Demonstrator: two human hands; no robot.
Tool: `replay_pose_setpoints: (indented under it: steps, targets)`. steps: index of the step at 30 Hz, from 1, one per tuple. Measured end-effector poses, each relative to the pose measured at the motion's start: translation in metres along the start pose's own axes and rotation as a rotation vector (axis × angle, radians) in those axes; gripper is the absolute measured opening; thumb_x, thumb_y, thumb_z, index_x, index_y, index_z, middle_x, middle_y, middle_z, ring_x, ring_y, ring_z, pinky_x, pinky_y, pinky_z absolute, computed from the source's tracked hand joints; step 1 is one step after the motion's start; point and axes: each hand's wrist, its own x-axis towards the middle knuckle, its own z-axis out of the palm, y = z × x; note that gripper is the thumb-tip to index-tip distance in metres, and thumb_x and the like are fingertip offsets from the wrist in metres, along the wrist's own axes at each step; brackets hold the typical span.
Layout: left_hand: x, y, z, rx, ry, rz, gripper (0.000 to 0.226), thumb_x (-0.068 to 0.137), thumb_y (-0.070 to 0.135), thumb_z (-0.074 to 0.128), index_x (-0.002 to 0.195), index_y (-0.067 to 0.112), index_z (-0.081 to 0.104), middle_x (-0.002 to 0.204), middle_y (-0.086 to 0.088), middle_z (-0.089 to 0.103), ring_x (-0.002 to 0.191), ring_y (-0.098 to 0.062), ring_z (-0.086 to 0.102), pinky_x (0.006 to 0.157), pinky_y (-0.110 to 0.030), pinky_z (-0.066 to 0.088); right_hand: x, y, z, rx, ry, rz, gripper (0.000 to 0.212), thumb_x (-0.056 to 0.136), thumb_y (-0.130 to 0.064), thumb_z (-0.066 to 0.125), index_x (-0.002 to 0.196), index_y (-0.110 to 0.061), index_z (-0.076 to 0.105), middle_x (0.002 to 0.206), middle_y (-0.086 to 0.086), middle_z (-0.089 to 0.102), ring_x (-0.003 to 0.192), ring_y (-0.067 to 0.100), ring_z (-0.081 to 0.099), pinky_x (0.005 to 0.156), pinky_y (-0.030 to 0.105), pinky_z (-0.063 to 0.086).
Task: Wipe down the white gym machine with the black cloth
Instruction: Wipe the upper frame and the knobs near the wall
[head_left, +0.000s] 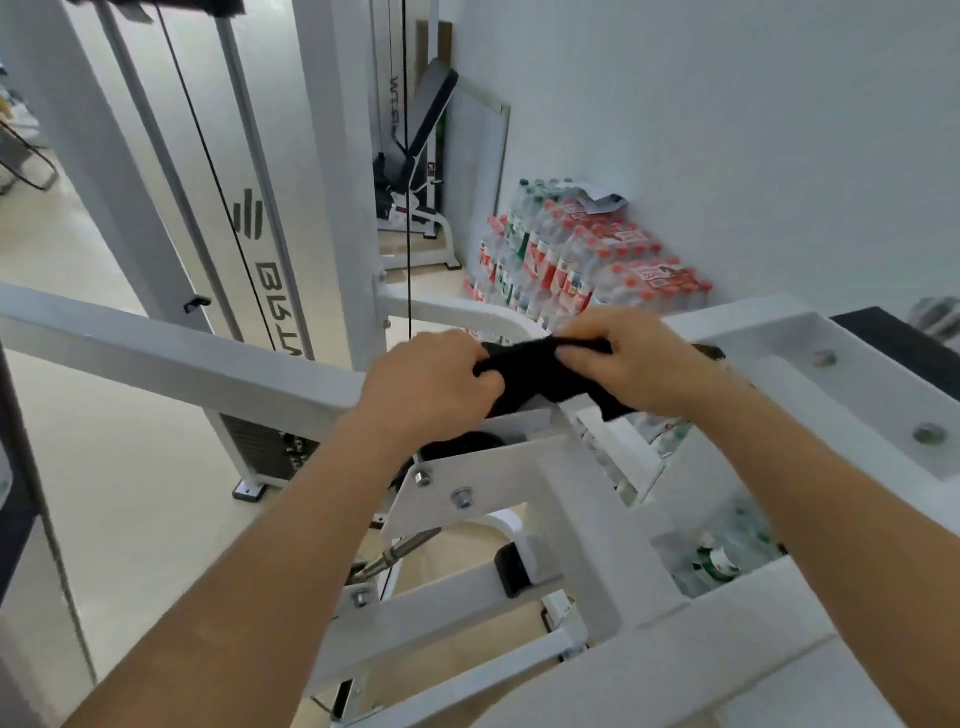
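My left grip was clenched on one end of the crumpled black fabric cloth and my right grip pinched the other. The cloth hung bunched between them, over the white painted steel gym machine. Shrink-wrapped packs of red-capped water bottles stood beyond the right grip.

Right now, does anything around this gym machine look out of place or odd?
Nothing looks damaged or spilled. The one odd sight: packs of bottled water stacked against the wall behind the white gym machine, with a loose paper lying on top. That looks like storage, not gym gear.
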Motion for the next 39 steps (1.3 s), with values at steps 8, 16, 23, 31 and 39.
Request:
replay_pose_setpoints:
  steps: [8,16,23,31,39]
  targets:
    - [0.040,0.023,0.028,-0.178,-0.544,-0.092,0.062,0.102,0.056,0.018,0.147,0.021,0.042,0.150,-0.007,0.042,0.133,-0.024,0.041,0.113,-0.035,0.025,-0.006,0.003,0.046,0.441,-0.208,0.516,0.047,0.103,-0.047,0.038,0.085,-0.012,0.063,0.077,0.004,0.061,0.070,0.016,0.056,0.063,0.028,0.042]
    - [0.031,0.043,0.040,0.363,-0.250,-0.106,0.036,0.105,0.033,0.026,0.093,0.017,0.055,0.077,-0.002,0.048,0.082,-0.026,0.050,0.076,-0.035,0.042,0.004,0.025,0.050,0.601,-0.340,0.548,0.032,0.099,-0.030,0.047,0.109,-0.003,0.061,0.088,0.011,0.065,0.075,0.024,0.062,0.062,0.031,0.055]
    - [-0.021,0.070,0.088,0.457,0.168,0.323,0.012,0.093,0.018,0.056,0.094,0.017,0.068,0.099,0.000,0.069,0.100,-0.022,0.063,0.088,-0.035,0.048,-0.044,0.058,0.030,0.713,-0.583,0.524,0.019,0.095,-0.018,0.041,0.090,-0.010,0.057,0.082,0.007,0.060,0.078,0.020,0.059,0.075,0.036,0.054]
    - [-0.070,0.113,0.106,0.371,0.136,0.284,0.026,0.091,0.030,0.050,0.098,0.022,0.073,0.100,0.008,0.069,0.095,-0.018,0.061,0.083,-0.030,0.048,-0.038,0.051,0.045,1.168,-0.542,0.554,0.033,0.100,-0.037,0.041,0.082,-0.016,0.058,0.076,0.005,0.059,0.072,0.022,0.057,0.072,0.032,0.047]
    - [-0.056,0.111,0.113,0.362,0.240,0.022,0.034,0.087,0.027,0.044,0.108,0.020,0.070,0.120,0.006,0.066,0.105,-0.020,0.055,0.085,-0.038,0.051,0.008,0.025,0.058,1.273,-0.329,0.629,0.036,0.101,-0.037,0.035,0.103,-0.008,0.056,0.113,0.013,0.063,0.103,0.029,0.058,0.100,0.037,0.044]
